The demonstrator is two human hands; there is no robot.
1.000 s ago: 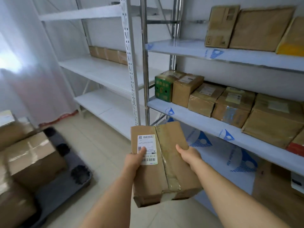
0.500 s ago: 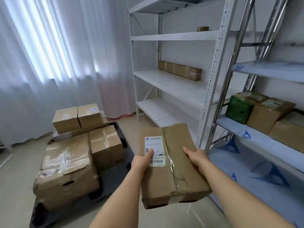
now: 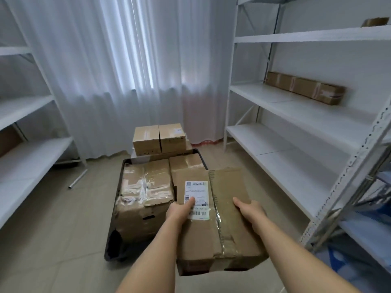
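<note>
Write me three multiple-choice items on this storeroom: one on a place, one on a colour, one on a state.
1. Where does the long carton lie?
A) on a shelf of the right rack
B) on a chair
C) in a drawer

2. What colour is the label on the held box?
A) red
B) white
C) green

3. How is the held box carried?
A) tucked under one arm
B) balanced on a knee
C) gripped by the left hand and right hand

Answers: 1 A, it sits at the back of a white shelf on the right; 2 B, the sticker is white with black print; 3 C, a hand holds each side, thumbs on top.
</note>
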